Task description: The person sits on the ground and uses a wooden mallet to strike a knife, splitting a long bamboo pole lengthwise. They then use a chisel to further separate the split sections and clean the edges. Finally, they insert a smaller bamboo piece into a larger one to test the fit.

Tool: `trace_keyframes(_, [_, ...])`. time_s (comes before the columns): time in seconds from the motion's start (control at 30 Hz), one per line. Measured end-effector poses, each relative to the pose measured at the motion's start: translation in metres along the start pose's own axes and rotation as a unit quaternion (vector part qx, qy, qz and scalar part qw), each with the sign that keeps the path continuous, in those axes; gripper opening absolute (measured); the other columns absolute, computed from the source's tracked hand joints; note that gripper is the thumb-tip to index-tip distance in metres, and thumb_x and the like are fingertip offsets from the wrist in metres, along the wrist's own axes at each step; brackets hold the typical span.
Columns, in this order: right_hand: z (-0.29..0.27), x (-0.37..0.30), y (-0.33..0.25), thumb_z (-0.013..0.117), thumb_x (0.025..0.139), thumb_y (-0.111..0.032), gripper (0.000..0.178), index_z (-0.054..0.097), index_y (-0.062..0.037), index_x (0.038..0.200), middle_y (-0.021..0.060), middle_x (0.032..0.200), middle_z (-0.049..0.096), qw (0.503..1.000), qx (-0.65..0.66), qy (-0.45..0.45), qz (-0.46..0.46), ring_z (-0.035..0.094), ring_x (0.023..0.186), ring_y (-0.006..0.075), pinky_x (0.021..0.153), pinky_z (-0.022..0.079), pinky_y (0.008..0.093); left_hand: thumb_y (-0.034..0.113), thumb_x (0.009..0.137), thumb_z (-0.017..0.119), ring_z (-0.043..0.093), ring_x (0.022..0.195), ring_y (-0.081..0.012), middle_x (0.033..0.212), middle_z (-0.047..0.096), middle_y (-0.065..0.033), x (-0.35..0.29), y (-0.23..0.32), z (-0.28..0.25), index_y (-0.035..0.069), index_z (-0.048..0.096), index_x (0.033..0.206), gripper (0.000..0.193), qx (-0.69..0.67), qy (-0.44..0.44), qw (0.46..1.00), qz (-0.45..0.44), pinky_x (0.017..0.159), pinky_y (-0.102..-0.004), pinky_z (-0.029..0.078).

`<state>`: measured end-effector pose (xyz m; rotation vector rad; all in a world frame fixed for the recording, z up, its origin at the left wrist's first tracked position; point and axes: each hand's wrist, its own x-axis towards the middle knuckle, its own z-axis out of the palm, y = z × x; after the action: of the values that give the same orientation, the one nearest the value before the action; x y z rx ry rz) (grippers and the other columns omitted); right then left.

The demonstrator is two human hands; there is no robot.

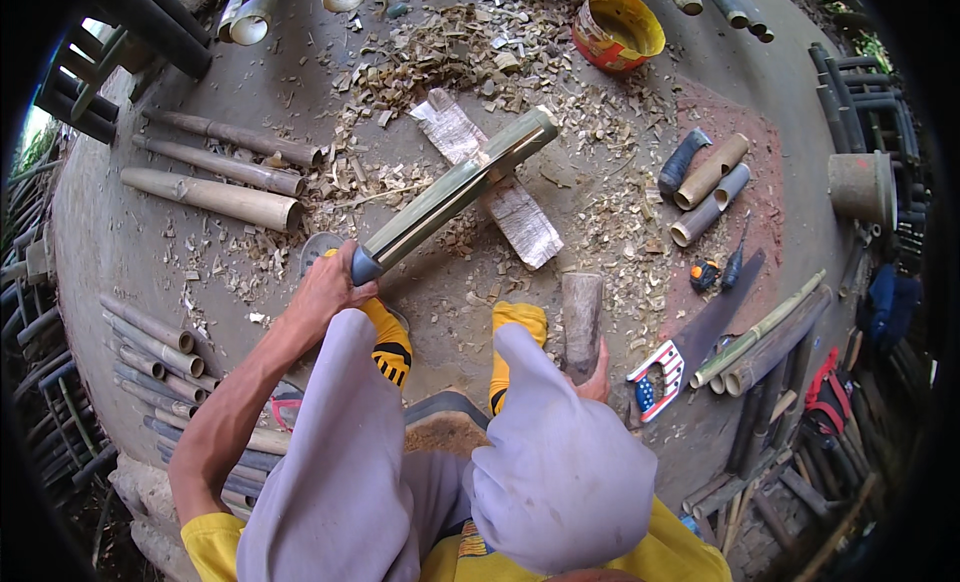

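My left hand is closed around the near end of a green bamboo tube, beside a smooth blue-grey section. Long slits run along the tube, and its far end lies across a pale, rough wooden plank on the ground. Beyond my right knee, my right hand grips the lower end of a short, thick wooden block. Its visible fingers lie along the block's right side; my knee hides the rest of the hand.
Wood shavings litter the ground. A handsaw, tape measure and screwdriver lie right, below short bamboo pieces. A red-yellow tub stands at the back. Bamboo tubes lie left, more nearer me.
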<state>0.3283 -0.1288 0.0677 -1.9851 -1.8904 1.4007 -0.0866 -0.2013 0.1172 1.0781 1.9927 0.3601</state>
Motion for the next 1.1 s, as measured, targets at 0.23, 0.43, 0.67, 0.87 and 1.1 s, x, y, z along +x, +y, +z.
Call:
trace_keyframes(0.23, [-0.015, 0.019, -0.054, 0.072, 0.065, -0.014, 0.093, 0.021, -0.0032, 0.142, 0.0243, 0.126, 0.049, 0.989, 0.035, -0.001, -0.145, 0.054, 0.111, 0.0333, 0.095, 0.043, 0.0390, 0.019, 0.077, 0.070, 0.060, 0.081, -0.0441, 0.083, 0.061, -0.0264, -0.003, -0.005, 0.007, 0.001, 0.044, 0.099, 0.039, 0.046, 0.024, 0.999, 0.011, 0.069, -0.0484, 0.046])
trace_keyframes(0.43, [0.031, 0.056, -0.093, 0.074, 0.066, -0.015, 0.095, 0.019, -0.0011, 0.142, 0.0202, 0.131, 0.043, 0.897, 0.263, 0.039, -0.353, 0.050, 0.115, 0.0313, 0.098, 0.040, 0.0387, 0.021, 0.074, 0.073, 0.060, 0.083, -0.0424, 0.087, 0.062, -0.0222, -0.007, 0.001, 0.017, 0.004, 0.044, 0.106, 0.046, 0.106, 0.040, 0.993, -0.044, 0.070, -0.0479, 0.047])
trace_keyframes(0.67, [0.040, 0.100, -0.172, 0.072, 0.070, -0.022, 0.094, 0.016, -0.0021, 0.144, 0.0279, 0.130, 0.047, 0.948, 0.047, -0.112, -0.295, 0.052, 0.115, 0.0382, 0.098, 0.043, 0.0404, 0.017, 0.077, 0.069, 0.059, 0.079, -0.0444, 0.083, 0.060, -0.0275, 0.000, -0.006, 0.014, -0.001, 0.040, 0.096, 0.039, 0.100, 0.054, 0.994, -0.008, 0.067, -0.0492, 0.047])
trace_keyframes(0.87, [0.052, 0.071, -0.155, 0.071, 0.070, -0.022, 0.098, 0.010, -0.0054, 0.145, 0.0274, 0.129, 0.047, 0.924, 0.174, -0.046, -0.337, 0.051, 0.117, 0.0385, 0.098, 0.042, 0.0405, 0.015, 0.074, 0.070, 0.060, 0.080, -0.0432, 0.082, 0.060, -0.0244, -0.004, -0.006, 0.024, 0.002, 0.043, 0.096, 0.037, 0.095, 0.051, 0.993, -0.037, 0.067, -0.0479, 0.046])
trace_keyframes(1.1, [0.036, 0.082, -0.170, 0.071, 0.070, -0.027, 0.098, 0.012, -0.0097, 0.145, 0.0289, 0.128, 0.047, 0.925, 0.082, -0.091, -0.359, 0.051, 0.114, 0.0432, 0.097, 0.043, 0.0440, 0.017, 0.073, 0.072, 0.059, 0.084, -0.0435, 0.084, 0.060, -0.0247, -0.005, -0.004, 0.022, 0.002, 0.042, 0.097, 0.041, 0.111, 0.046, 0.992, -0.050, 0.070, -0.0487, 0.046])
